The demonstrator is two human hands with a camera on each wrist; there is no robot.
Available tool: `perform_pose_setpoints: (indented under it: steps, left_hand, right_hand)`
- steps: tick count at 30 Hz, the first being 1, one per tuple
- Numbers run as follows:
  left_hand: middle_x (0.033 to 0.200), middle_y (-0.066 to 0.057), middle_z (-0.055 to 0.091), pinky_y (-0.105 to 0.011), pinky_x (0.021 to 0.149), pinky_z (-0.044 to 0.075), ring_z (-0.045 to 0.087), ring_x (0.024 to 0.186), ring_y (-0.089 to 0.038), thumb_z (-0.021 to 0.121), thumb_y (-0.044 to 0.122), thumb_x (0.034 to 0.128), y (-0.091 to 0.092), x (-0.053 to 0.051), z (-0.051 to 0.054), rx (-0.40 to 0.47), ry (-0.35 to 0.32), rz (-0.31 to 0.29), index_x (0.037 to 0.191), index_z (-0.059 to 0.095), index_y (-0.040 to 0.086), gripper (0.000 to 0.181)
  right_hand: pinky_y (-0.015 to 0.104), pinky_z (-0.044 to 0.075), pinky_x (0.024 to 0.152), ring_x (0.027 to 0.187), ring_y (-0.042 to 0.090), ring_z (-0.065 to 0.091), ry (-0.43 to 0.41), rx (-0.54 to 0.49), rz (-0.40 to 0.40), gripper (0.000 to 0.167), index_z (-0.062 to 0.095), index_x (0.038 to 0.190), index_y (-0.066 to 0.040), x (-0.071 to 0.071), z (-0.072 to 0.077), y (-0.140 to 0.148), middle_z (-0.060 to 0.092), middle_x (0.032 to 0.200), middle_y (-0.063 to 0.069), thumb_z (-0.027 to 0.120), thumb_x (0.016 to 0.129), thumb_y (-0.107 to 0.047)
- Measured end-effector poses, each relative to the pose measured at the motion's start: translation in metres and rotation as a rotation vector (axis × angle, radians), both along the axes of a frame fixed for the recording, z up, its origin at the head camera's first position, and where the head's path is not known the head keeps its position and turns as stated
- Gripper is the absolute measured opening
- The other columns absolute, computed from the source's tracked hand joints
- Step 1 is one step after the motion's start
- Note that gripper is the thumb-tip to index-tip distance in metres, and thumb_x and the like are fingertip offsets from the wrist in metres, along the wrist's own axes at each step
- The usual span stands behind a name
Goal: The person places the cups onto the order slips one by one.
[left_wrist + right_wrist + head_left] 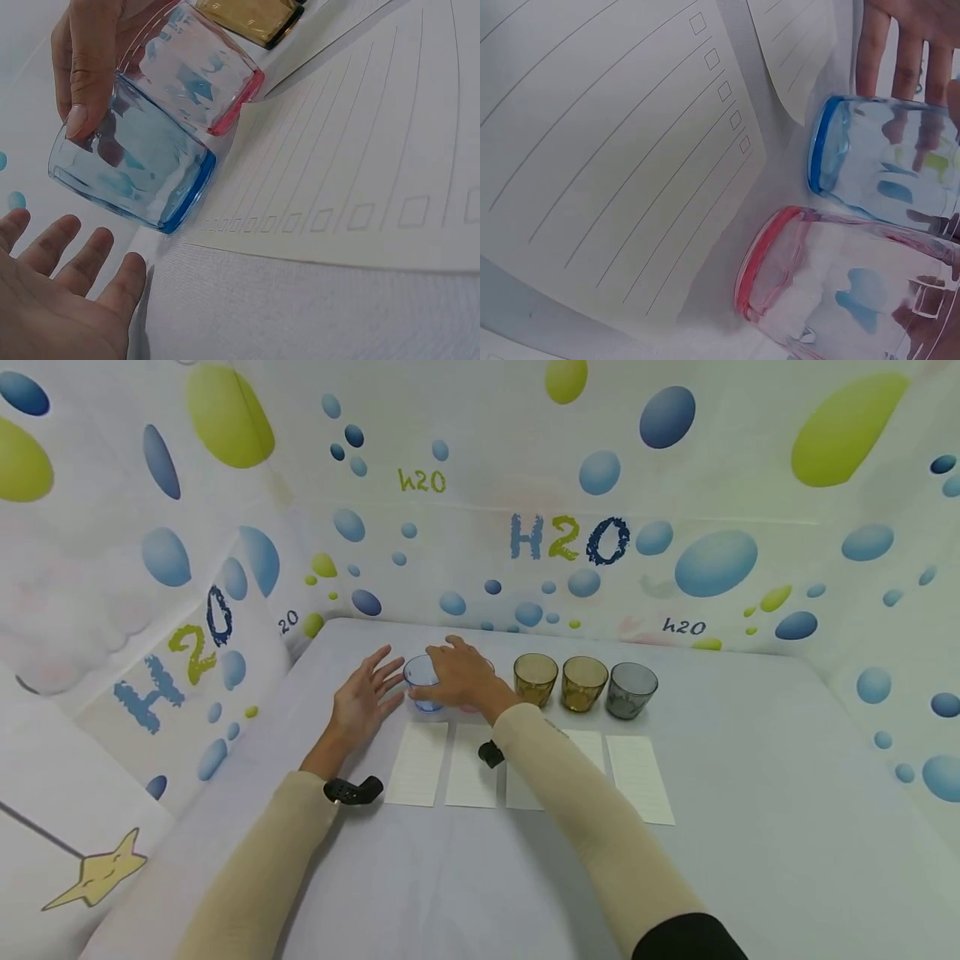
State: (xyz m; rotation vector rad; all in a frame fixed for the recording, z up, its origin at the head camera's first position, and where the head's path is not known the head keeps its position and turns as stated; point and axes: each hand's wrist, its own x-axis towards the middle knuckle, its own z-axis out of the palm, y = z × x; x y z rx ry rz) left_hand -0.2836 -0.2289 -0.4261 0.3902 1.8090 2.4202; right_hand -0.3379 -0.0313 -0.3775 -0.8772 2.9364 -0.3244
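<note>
In the head view a clear blue-tinted glass (422,673) stands upright at the left end of a row. My right hand (467,677) reaches over it from the right, its thumb and fingers gripping near the rim. Just right of it is a pink-tinted glass (847,292), mostly hidden under the right hand in the head view. Left of the blue glass my left hand (362,706) is held with spread fingers, holding nothing. The left wrist view shows the right thumb at the blue glass's (142,165) rim and the left fingers (97,259) apart from it.
Two amber glasses (536,679) and a grey glass (632,690) continue the row rightward. Several lined paper sheets (417,764) lie in front of the glasses on the white-covered table (772,760). A printed backdrop (480,552) stands behind and at the sides.
</note>
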Motion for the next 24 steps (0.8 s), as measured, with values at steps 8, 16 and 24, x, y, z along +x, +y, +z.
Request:
perform_pose_setpoints:
  steps: [8,16,24]
  left_hand:
    - [0.169,-0.020,0.010,-0.057,0.124,0.007,0.012,0.154,-0.039,0.018,0.045,0.1096,-0.001,0.001,-0.001,0.035,-0.037,-0.018,0.164,0.005,0.015,0.064]
    - [0.169,-0.020,0.009,-0.059,0.124,0.007,0.012,0.154,-0.040,0.018,0.047,0.1093,-0.003,0.003,0.003,0.016,-0.008,-0.014,0.164,0.007,0.017,0.064]
    - [0.169,-0.020,0.007,-0.059,0.124,0.007,0.009,0.154,-0.042,0.018,0.046,0.1094,-0.005,0.006,0.004,-0.020,0.007,-0.001,0.164,0.002,0.016,0.064]
  right_hand:
    - [0.052,0.037,0.116,0.148,0.028,0.032,-0.006,-0.003,0.006,0.085,0.037,0.157,-0.012,0.001,-0.002,-0.002,0.043,0.158,0.008,0.061,0.092,-0.062]
    - [0.047,0.046,0.109,0.136,0.023,0.046,0.027,-0.087,-0.014,0.086,0.042,0.154,-0.012,-0.001,0.000,-0.003,0.055,0.147,0.005,0.061,0.090,-0.066]
    - [0.043,0.047,0.108,0.132,0.022,0.046,0.008,-0.240,0.012,0.081,0.044,0.152,-0.008,0.006,0.009,-0.002,0.063,0.134,0.006,0.063,0.093,-0.060]
